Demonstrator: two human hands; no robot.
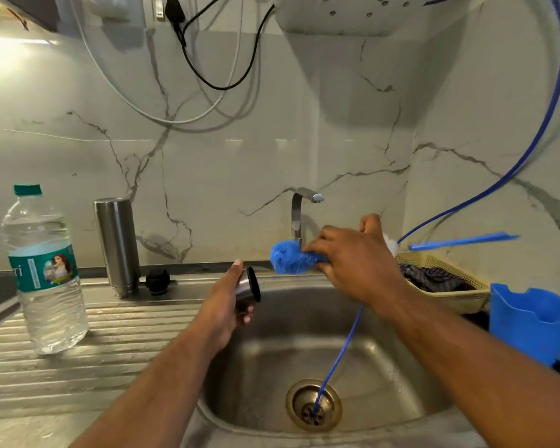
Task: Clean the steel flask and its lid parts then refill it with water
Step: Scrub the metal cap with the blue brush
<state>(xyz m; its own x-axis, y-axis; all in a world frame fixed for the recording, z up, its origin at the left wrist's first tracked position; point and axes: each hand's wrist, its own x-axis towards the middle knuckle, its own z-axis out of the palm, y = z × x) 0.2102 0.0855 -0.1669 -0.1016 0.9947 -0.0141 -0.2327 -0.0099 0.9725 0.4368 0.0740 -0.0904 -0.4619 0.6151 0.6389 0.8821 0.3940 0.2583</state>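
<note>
The steel flask point(117, 245) stands upside down on the drainboard by the wall, with its black stopper point(157, 281) right beside it. My left hand point(227, 300) grips the steel lid cup point(248, 290) over the sink's left edge, its dark open side turned right. My right hand point(353, 260) holds a blue bottle brush point(288, 257) near its fluffy head, which points left toward the cup. The brush's blue handle point(463, 241) sticks out to the right, blurred.
A stainless sink point(379, 357) lies below my hands, with a thin blue tube point(340, 354) running into its drain. The tap point(301, 215) stands behind. A plastic water bottle point(44, 270) is at the left. A cream basket point(450, 273) and blue container point(527, 321) sit at the right.
</note>
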